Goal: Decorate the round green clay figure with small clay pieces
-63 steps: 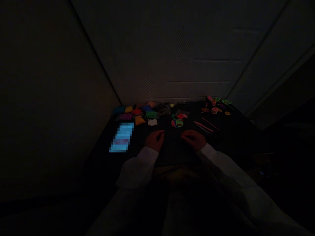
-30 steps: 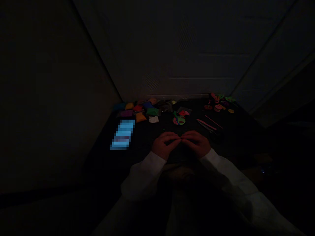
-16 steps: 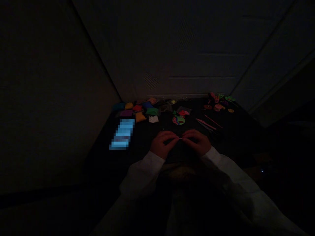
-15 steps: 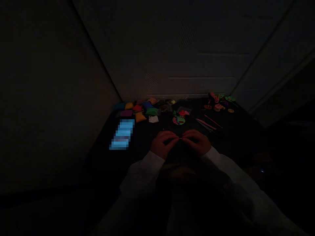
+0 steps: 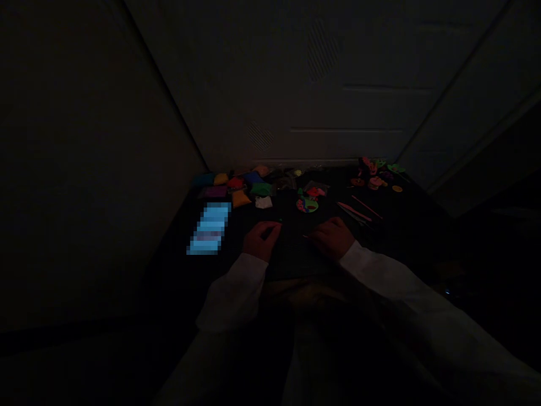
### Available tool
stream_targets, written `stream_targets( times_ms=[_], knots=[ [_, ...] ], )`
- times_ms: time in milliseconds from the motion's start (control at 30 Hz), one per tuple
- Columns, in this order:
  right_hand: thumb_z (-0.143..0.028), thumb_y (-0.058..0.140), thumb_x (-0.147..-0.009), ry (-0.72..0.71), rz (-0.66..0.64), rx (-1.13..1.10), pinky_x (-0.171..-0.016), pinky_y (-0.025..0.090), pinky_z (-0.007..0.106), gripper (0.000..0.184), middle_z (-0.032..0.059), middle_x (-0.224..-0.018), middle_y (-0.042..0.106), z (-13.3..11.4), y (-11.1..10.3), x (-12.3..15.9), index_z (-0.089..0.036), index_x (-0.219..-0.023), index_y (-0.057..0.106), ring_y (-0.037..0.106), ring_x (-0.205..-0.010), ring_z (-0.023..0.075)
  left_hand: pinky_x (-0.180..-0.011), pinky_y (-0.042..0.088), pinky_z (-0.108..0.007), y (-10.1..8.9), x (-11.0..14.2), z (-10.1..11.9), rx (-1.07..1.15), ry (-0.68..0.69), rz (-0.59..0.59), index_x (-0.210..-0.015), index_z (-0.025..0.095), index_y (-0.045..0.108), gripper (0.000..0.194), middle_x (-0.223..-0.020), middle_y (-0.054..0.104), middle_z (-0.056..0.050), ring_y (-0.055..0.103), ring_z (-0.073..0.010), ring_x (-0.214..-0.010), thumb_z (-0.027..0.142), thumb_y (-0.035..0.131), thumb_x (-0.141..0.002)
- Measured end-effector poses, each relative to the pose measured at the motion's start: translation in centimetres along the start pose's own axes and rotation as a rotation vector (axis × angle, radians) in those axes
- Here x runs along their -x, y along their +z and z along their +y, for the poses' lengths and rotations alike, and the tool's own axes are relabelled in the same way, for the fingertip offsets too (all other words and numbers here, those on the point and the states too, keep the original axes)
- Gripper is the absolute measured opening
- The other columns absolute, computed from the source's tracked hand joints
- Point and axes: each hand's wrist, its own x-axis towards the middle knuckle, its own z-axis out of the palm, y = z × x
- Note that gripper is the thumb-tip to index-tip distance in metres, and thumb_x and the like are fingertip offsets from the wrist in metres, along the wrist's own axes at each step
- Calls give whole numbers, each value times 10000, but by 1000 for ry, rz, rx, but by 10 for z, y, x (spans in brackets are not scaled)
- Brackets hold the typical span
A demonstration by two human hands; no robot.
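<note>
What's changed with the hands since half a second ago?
The left hand moved left, away from the thin pale piece that was between both hands. That piece now pokes out by the right hand alone; too dark to tell if it's gripped. The orange bag, green disc and lit screen stayed put.

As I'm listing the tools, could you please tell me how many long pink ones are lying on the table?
2: a thin pink tool and, nearer the right hand, a broader pink tool. Darkness may hide others.
</note>
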Motion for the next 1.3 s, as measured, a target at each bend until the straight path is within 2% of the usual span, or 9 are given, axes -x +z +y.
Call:
stream_targets(
  times_ms=[200, 467, 1300],
  knots=[
    [-269, 386, -829, -42, -72, 79, -786, 215, 342, 225, 25, -890, 604, 4, -3, 8, -217, -895, 595, 483, -816, 139, -677, 433, -220, 1, 2, 3, -3, -15, 20, -777, 165, 623, 217, -825, 621, -24, 560, -123, -778, 330, 499, -709],
    [-360, 353, -832, -27, -84, 86, -801, 222, 355, 323, 40, -914, 578, -1, -5, 13, -250, -1093, 510, 468, -839, 152, -674, 433, -221, 0, 2, 3, -19, -12, 12, -787, 170, 622, 218, -832, 621, -26, 559, -123, -772, 330, 494, -713],
    [-425, 323, -820, 0, -194, 96, -758, 219, 365, 391, 52, -1040, 491, -6, -11, 11, -295, -1171, 435, 395, -897, 192, -680, 440, -232, 1, 2, 2, -29, 2, 19, -788, 173, 625, 222, -822, 623, -30, 564, -130, -767, 332, 491, -712]
  ],
)
